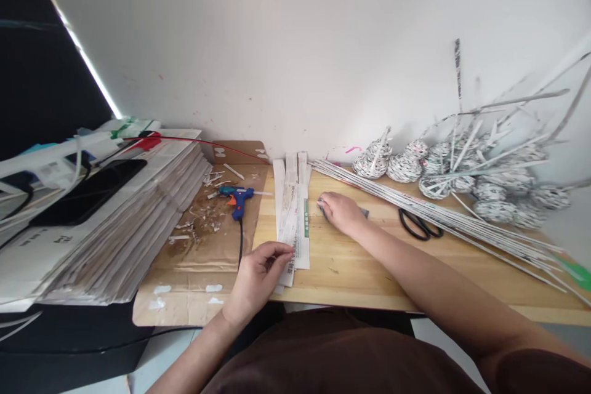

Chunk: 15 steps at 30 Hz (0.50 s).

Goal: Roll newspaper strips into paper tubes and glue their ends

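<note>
Left hand (258, 274), lower centre of frame: thumb and fingertips pinched together on the long white printed paper strips (292, 209). Strips lie in a loose overlapping pile at frame centre, running from near the wall (295, 49) down to the front edge of the pale wooden desk (351, 283). Right hand (340, 212), just right of centre: fingers curled down around a small dark grey object (364, 213), mostly covered by the palm, type unclear. Its forearm crosses the right half of the desk.

Left of the strips: brown cardboard sheet (184, 280), stained, littered with white paper scraps (196, 215). Blue glue gun with orange trigger (237, 199) on it, nozzle to the left; its black cord (241, 243) drops behind the left hand, close in on that side.

Far left: tall stack of large paper sheets (152, 215), with a flat black phone (92, 191) and white power strip (58, 167) on top. Thin red cable (221, 149) runs from there toward the strips.

Right side: bundle of thin white rolled paper rods (415, 206) slants across the desk, hiding part of the black-handled scissors (418, 228). Beyond it, upper right, a crowd of woven paper gourd shapes (492, 192) against the wall, loose ends sticking out.
</note>
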Motion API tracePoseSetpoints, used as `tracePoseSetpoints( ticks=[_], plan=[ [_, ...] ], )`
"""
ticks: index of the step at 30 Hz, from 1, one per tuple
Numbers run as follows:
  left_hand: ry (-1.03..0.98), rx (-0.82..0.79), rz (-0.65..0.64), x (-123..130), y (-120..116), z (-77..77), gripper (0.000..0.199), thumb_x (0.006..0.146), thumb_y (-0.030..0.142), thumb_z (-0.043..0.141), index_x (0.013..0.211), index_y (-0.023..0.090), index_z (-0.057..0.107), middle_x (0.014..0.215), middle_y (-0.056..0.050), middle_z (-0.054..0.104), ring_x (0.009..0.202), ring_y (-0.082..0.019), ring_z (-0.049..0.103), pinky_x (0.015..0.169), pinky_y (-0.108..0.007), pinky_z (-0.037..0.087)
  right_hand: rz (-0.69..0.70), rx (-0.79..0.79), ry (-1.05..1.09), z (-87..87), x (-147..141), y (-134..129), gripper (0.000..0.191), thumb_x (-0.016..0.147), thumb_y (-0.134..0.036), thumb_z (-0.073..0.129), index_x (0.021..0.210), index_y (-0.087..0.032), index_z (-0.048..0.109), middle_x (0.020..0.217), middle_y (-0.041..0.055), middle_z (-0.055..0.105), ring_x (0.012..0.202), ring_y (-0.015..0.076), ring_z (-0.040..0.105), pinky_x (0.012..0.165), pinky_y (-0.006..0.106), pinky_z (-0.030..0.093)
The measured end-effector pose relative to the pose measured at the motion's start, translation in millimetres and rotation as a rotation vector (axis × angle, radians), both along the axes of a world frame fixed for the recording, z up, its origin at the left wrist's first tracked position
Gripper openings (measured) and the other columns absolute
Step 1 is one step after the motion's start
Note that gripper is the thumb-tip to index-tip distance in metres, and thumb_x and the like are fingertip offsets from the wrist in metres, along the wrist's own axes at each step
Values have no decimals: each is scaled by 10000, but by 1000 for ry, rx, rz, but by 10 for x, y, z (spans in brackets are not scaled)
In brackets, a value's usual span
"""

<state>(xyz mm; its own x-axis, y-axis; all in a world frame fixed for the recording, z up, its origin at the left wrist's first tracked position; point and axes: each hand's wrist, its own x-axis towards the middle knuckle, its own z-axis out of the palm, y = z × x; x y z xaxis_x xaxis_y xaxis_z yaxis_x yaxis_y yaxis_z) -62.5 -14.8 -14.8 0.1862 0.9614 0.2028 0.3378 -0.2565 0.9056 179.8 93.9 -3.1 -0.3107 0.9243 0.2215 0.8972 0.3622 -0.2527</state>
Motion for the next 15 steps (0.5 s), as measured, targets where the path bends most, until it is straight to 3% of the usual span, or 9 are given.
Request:
tracePoseSetpoints(
  ticks=[4,9,12,15],
  plan=[
    [239,205,-113,61,34,72,167,850,322,648,979,235,709,992,-63,686,993,-211,611,909,-362,490,-77,-9,32,9,-48,70,406,1000,-412,329,798,-201,611,763,64,682,715,198,605,599,290,301],
    [411,284,-192,149,99,91,412,756,403,740,1129,245,670,1138,-97,631,1091,-262,548,967,-441,465,-131,-25,131,76,-38,103,608,962,-606,265,563,-212,501,556,26,585,547,168,520,528,287,249],
    [426,305,-185,184,137,57,279,811,367,687,1062,246,694,1088,-92,641,1050,-253,552,935,-429,475,-125,3,328,67,1,91,584,908,-646,381,515,-216,404,487,0,493,500,154,454,521,285,247],
    [393,287,-155,207,158,41,138,878,277,602,956,240,709,1009,-75,662,1002,-224,567,916,-389,473,-84,26,466,43,54,72,509,921,-579,415,556,-222,408,513,-12,493,529,157,465,549,280,293]
  ],
)
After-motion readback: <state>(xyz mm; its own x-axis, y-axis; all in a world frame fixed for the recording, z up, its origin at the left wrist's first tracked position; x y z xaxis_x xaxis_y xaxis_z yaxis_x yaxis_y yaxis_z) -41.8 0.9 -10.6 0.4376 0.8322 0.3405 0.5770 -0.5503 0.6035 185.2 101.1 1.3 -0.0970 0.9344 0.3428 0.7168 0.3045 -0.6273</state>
